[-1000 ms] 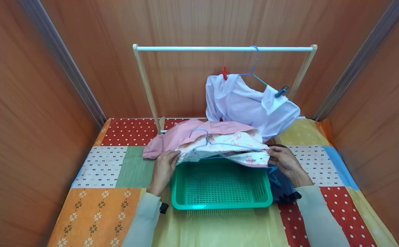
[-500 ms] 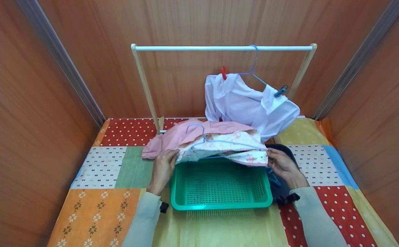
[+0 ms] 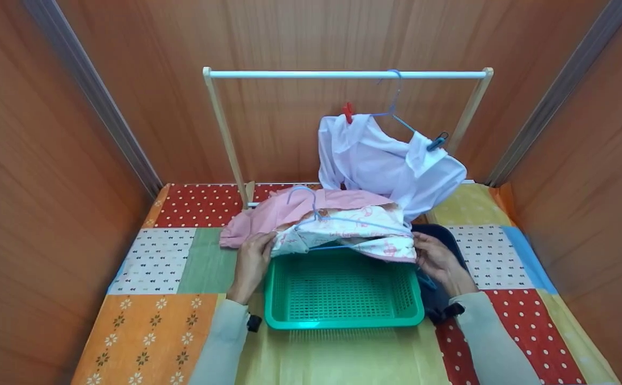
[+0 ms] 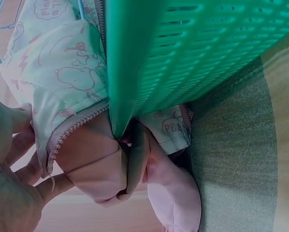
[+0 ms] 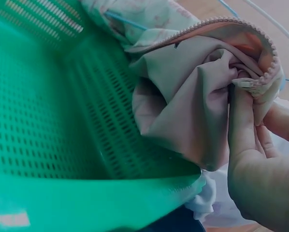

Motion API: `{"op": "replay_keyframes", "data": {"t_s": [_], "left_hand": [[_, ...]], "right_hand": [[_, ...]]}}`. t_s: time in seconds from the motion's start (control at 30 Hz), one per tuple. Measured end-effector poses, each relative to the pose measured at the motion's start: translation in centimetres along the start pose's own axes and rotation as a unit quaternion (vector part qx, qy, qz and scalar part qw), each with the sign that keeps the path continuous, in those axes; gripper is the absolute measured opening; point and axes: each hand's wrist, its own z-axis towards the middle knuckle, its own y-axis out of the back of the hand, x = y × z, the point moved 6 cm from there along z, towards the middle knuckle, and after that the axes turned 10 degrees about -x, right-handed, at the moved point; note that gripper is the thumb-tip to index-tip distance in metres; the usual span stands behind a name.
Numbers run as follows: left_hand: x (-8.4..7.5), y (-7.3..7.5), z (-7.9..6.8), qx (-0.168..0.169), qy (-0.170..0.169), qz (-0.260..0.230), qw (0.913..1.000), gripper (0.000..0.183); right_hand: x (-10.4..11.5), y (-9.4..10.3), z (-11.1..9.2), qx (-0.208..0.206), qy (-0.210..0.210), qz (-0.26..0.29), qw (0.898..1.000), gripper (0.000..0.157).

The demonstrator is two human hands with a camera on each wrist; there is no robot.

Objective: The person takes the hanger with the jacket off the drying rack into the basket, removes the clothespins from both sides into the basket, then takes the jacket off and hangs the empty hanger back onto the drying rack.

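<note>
A pink zip-up jacket [image 3: 268, 218] with a white printed lining [image 3: 378, 212] lies over the basket's far side, lining upward. My left hand [image 3: 251, 264] pinches its left edge; in the left wrist view a zipper [image 4: 81, 122] runs by the fingers. On the opposite side, my right hand [image 3: 439, 261] pinches the zippered edge, with the pink cloth [image 5: 193, 106] bunched below in the right wrist view. A blue wire hanger [image 3: 315, 203] lies across the lining, its hook standing up and its lower bar partly hidden by the cloth.
A green plastic basket [image 3: 343, 324] stands between my forearms. Behind it is a drying rack [image 3: 300, 75], where a white shirt [image 3: 375, 149] hangs with a red clip [image 3: 348, 112] and a dark clip [image 3: 437, 141]. Something dark blue [image 3: 452, 238] lies right of the basket. Wooden walls enclose the bed-like surface.
The hanger's hook has risen and shifted slightly left over the jacket. Both hands keep their pinch on the edges, with the right one a little further left.
</note>
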Motion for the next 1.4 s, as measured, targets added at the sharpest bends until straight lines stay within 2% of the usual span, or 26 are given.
{"op": "replay_keyframes", "data": {"t_s": [0.2, 0.33, 0.47, 0.57, 0.63, 0.8, 0.97, 1.2, 1.3, 1.4], "left_hand": [[-0.1, 0.1, -0.1, -0.006, -0.007, -0.006, 0.9999, 0.021], [-0.1, 0.1, 0.0, -0.002, -0.005, -0.004, 1.0000, 0.021], [0.1, 0.2, 0.0, -0.001, -0.003, -0.006, 1.0000, 0.021], [0.0, 0.2, 0.0, -0.002, -0.004, -0.010, 0.9999, 0.022], [-0.1, 0.1, -0.1, 0.001, -0.006, -0.009, 0.9999, 0.022], [-0.3, 0.1, 0.0, 0.006, -0.004, -0.003, 1.0000, 0.021], [-0.3, 0.2, -0.1, 0.007, 0.004, 0.002, 1.0000, 0.021], [-0.4, 0.2, -0.1, 0.006, -0.001, 0.000, 1.0000, 0.020], [-0.4, 0.1, -0.1, 0.008, -0.001, 0.002, 1.0000, 0.021], [-0.4, 0.1, -0.1, 0.009, -0.004, 0.004, 0.9999, 0.020]], "right_hand": [[-0.2, -0.1, 0.0, -0.001, -0.013, -0.004, 1.000, 0.030], [-0.3, -0.1, 0.1, -0.017, -0.010, -0.015, 1.000, 0.027], [-0.1, 0.0, 0.3, -0.037, 0.009, -0.064, 0.997, 0.020], [-0.2, 0.2, 0.5, -0.064, 0.026, -0.119, 0.990, 0.013], [-0.3, 0.3, 0.6, -0.088, 0.046, -0.174, 0.980, 0.016], [-0.3, -0.5, 0.8, -0.109, 0.100, -0.305, 0.941, 0.044], [0.2, -0.5, 0.2, -0.106, 0.116, -0.368, 0.917, 0.050], [2.0, 0.1, -1.6, -0.084, 0.154, -0.432, 0.884, 0.053], [3.0, 0.1, -2.6, -0.094, 0.174, -0.452, 0.870, 0.052], [4.0, -0.4, -3.5, -0.107, 0.202, -0.476, 0.849, 0.048]]}}
